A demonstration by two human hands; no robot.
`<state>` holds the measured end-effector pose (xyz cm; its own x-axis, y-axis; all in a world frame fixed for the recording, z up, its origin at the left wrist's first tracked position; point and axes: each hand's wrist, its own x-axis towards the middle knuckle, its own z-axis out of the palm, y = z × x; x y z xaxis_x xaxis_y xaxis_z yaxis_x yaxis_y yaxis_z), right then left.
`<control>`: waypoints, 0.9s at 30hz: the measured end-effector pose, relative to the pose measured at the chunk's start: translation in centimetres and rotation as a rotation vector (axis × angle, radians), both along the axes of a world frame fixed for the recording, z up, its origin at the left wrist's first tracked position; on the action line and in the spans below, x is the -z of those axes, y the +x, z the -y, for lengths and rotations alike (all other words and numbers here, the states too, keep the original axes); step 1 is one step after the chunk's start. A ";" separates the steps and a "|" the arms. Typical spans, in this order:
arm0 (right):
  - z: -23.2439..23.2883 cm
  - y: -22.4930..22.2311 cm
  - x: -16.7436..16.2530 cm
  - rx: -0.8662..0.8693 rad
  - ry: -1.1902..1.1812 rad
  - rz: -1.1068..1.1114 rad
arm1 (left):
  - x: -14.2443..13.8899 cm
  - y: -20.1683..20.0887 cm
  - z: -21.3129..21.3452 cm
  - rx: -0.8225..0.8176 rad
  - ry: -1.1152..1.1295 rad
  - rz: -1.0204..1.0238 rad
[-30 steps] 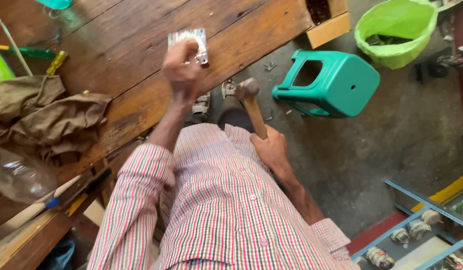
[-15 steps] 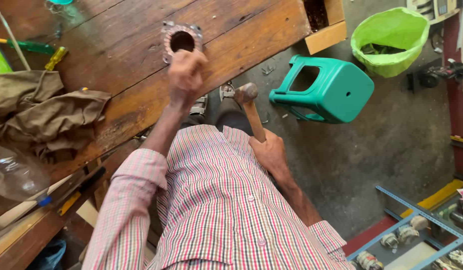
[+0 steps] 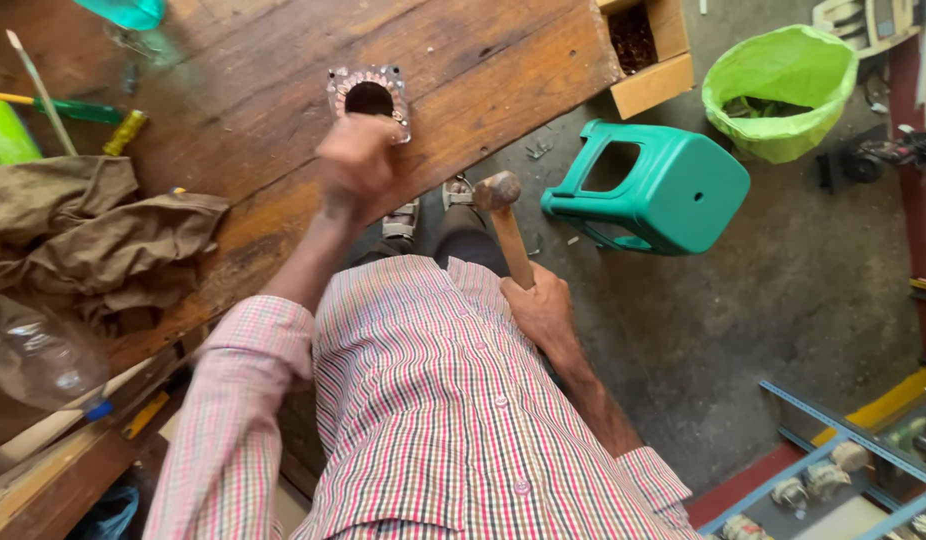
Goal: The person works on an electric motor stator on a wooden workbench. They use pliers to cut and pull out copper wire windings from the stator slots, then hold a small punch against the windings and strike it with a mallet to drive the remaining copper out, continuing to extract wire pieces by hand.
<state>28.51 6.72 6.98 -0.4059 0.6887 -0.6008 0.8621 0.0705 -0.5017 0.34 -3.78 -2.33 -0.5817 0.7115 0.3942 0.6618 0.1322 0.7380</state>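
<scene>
I count one square metal part [image 3: 369,98] with a round hole, lying on the wooden bench [image 3: 233,80]; my left hand [image 3: 355,160] curls just beside it. My right hand [image 3: 543,310] grips one hammer [image 3: 503,215] off the bench's edge.

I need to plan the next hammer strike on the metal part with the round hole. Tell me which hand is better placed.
Right. The right hand already grips the hammer by its wooden handle, head up near the bench edge. The left hand is on the bench at the metal part, probably steadying it.
</scene>
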 end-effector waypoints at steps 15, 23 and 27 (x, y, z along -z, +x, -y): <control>0.0 0.5 0.8 0.004 0.040 0.009 | -0.6 3.1 -2.2 -0.140 0.172 -0.086; 0.1 0.7 0.3 0.001 0.025 0.088 | -0.9 0.9 -1.8 -0.168 0.083 0.192; 0.0 0.5 0.2 0.005 0.030 0.111 | -1.0 2.8 -1.8 -0.215 0.200 0.205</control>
<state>28.96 6.68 6.78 -0.3348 0.7091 -0.6205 0.9125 0.0797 -0.4013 3.09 -2.00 -1.37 -0.7912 0.4847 0.3729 0.4699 0.0917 0.8779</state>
